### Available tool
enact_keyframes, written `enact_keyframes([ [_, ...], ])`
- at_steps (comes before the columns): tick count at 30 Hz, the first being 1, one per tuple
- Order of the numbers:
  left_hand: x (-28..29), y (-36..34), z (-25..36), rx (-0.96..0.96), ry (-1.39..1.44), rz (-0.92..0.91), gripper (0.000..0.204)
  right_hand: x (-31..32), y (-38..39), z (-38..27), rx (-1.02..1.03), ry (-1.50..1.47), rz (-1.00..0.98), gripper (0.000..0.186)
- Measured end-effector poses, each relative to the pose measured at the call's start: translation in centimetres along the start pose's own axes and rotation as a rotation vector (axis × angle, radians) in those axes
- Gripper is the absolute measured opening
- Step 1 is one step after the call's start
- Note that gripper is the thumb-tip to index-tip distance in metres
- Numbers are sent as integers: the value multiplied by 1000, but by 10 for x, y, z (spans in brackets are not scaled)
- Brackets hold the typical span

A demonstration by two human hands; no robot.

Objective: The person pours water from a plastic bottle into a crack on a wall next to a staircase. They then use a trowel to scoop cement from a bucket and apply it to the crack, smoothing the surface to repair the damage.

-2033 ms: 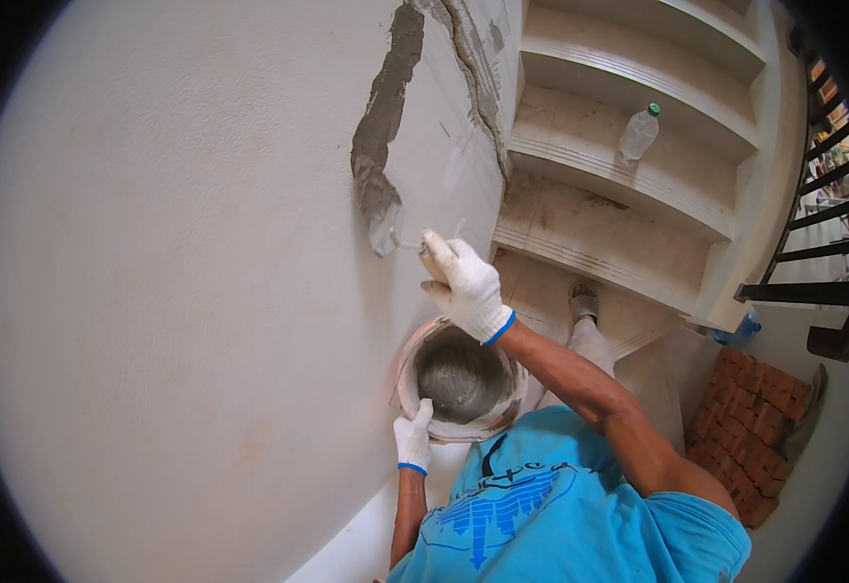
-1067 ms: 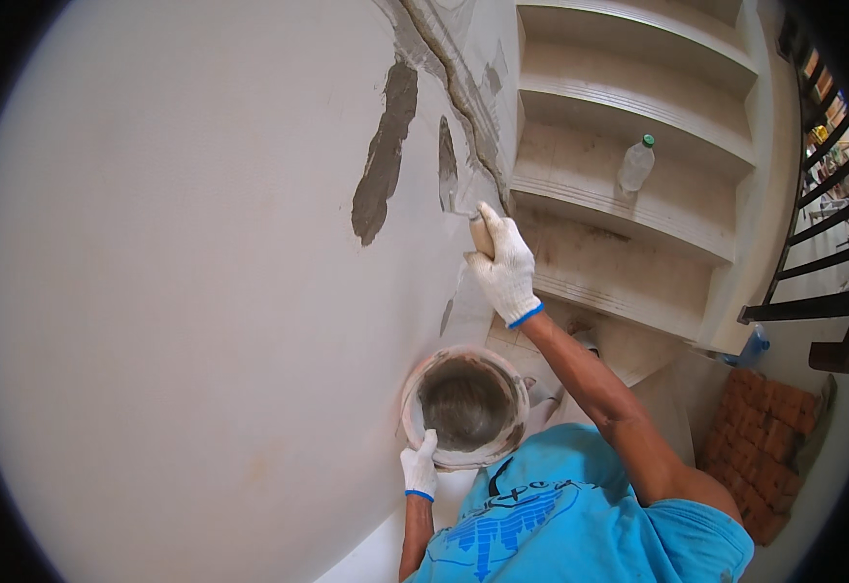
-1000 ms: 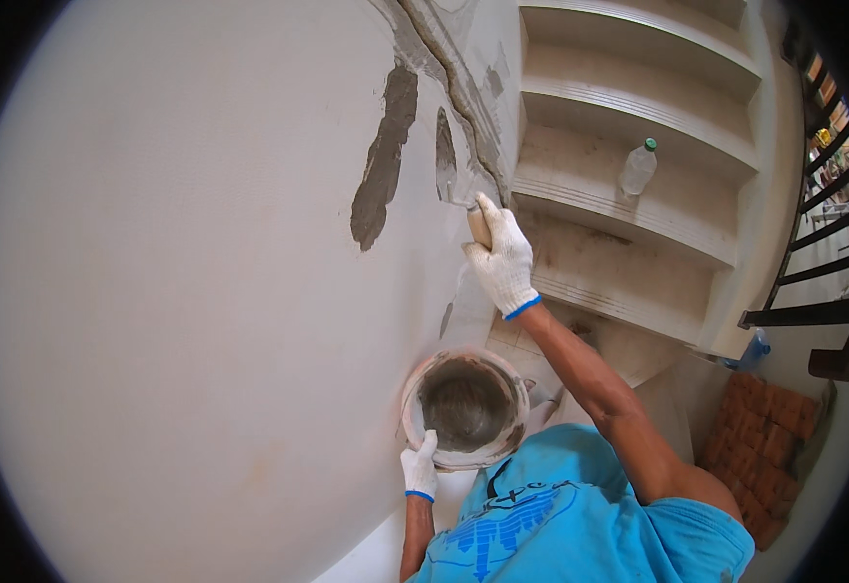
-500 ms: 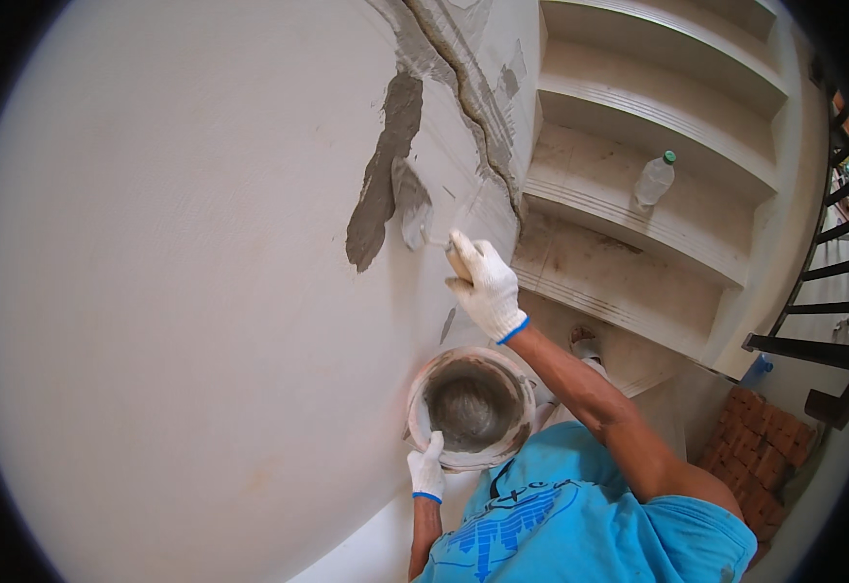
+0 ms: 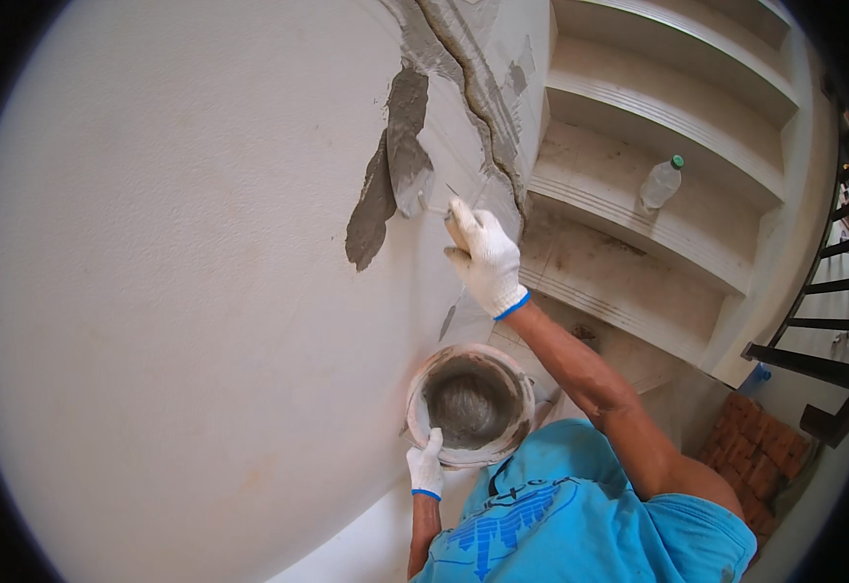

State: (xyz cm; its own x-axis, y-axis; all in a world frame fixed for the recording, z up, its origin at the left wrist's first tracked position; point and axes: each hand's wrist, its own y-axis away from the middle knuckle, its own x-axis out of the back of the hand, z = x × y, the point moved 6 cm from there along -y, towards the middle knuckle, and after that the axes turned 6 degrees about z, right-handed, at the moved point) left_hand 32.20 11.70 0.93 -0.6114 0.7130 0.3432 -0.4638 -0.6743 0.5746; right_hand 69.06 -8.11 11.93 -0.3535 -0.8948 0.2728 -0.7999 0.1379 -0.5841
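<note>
Trowel (image 5: pixel 414 195): located at the wall (image 5: pixel 201 262), left of the stairs (image 5: pixel 628 233), with its blade at the lower end of a grey mortar streak (image 5: pixel 406 107); the blade appears to contact the surface. The right hand (image 5: pixel 490 260), in a white knit glove with a blue cuff, is closed around the trowel handle. The left hand (image 5: pixel 426 468), gloved likewise, grasps the near left rim of a bucket (image 5: pixel 471 455), thumb over the inside edge; its other fingers are hidden. The bucket contains grey mortar (image 5: pixel 468 406) and is positioned near the person, beside the wall. A second mortar patch (image 5: pixel 369 222) adjoins the streak on its left. A long crack (image 5: pixel 478 107) runs along the wall to the right of both. A clear bottle (image 5: pixel 661 185) with a green cap stands upright on a stair tread. Stacked red bricks (image 5: pixel 753 449) occupy the near right, below a dark railing (image 5: pixel 808 364).
</note>
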Motion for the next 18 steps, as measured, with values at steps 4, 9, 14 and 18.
enact_keyframes([
  [4, -4, 1, 1, 6, 33, -2, 44, 8, 37, 2, 48, 41, -110, 83],
  [9, -9, 2, 6, 14, 70, -10, 43, 23, 31, 2, 66, -8, -44, 83],
  [14, -8, 2, 7, -13, 77, 4, 41, 15, -13, 0, 33, -36, 48, 84],
  [18, -5, 3, 2, 35, 53, 7, 40, 6, -2, 0, 60, 0, -22, 85],
])
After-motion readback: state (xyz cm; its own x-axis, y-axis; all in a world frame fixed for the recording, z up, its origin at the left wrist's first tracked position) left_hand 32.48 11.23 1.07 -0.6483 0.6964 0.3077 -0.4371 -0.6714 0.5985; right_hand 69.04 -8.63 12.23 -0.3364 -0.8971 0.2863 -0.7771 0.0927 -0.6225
